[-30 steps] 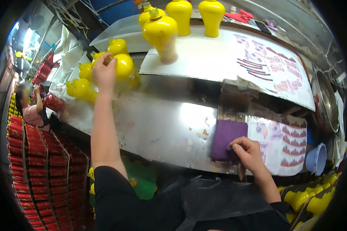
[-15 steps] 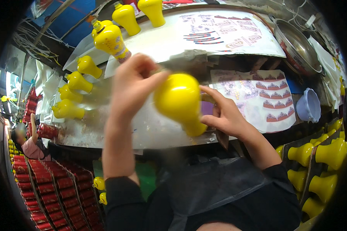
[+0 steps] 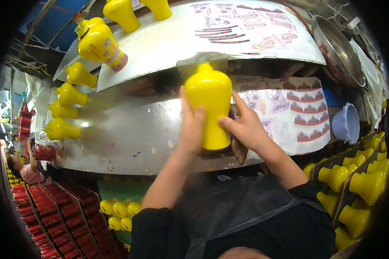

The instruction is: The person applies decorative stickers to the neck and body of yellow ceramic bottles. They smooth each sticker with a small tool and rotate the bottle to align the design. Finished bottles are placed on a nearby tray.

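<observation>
A plain glossy yellow bottle [image 3: 212,93] with a narrow neck and wide shoulders is between my hands over the metal worktop [image 3: 121,134], its neck pointing away from me. Along its left side lies my left hand [image 3: 192,127], fingers closed against it. My right hand [image 3: 246,125] grips the right side, thumb on the front and fingers partly hidden behind. Just below the right hand is a brown flat piece [image 3: 239,151] whose kind I cannot make out. To the right, a sheet of printed decals [image 3: 270,118] lies on the worktop.
A white raised board [image 3: 168,41] behind holds dark decal strips [image 3: 222,34], a decorated yellow bottle [image 3: 99,43] and plain ones. Several yellow bottles [image 3: 73,94] line the left. A lilac bucket [image 3: 345,123] and metal basin [image 3: 339,52] stand right. Another person [image 3: 28,168] is far left.
My left hand has come down from above the bottle's left shoulder to its side. The bottle now shows its neck pointing away. The view has shifted slightly.
</observation>
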